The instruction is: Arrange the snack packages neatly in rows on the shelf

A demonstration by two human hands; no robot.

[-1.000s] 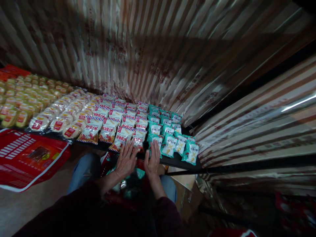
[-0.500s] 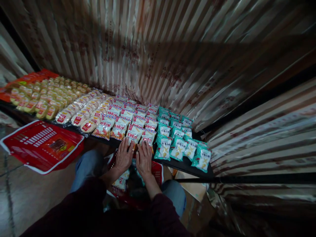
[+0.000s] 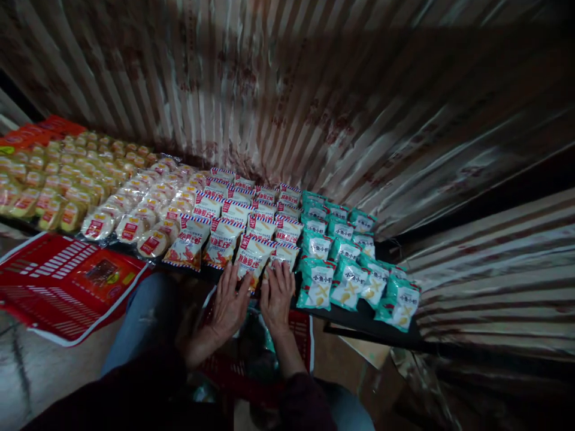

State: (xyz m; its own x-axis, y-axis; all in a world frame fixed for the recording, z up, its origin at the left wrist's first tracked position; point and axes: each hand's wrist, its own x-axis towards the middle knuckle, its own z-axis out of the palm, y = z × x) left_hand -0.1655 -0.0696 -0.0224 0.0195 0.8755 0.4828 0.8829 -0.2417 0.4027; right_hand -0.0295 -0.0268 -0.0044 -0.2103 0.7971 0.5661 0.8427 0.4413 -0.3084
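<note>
My left hand (image 3: 228, 308) lies against the lower left part of a white snack bag (image 3: 254, 256) with a striped top edge, its fingers stretched out. Beside it, my right hand (image 3: 277, 299) rests flat on the lower part of the neighbouring white snack bag (image 3: 286, 254), fingers extended. Both bags stand in the front row of several like them on a black shelf (image 3: 366, 323). To their right are rows of teal snack bags (image 3: 314, 284). Left of the white bags lie round snacks in clear wrappers (image 3: 132, 224).
A red basket (image 3: 49, 269) with an orange packet in it sits at the lower left. Another red basket (image 3: 302, 338), holding dim packets, is below my hands between my knees. Yellow-wrapped snacks (image 3: 49, 209) and orange packets (image 3: 58, 124) fill the shelf's left end. Striped curtain (image 3: 251, 108) hangs behind.
The view has shifted, so the shelf and bags look larger and more spread out. Both hands remain at the same two front white snack bags, fingers still extended.
</note>
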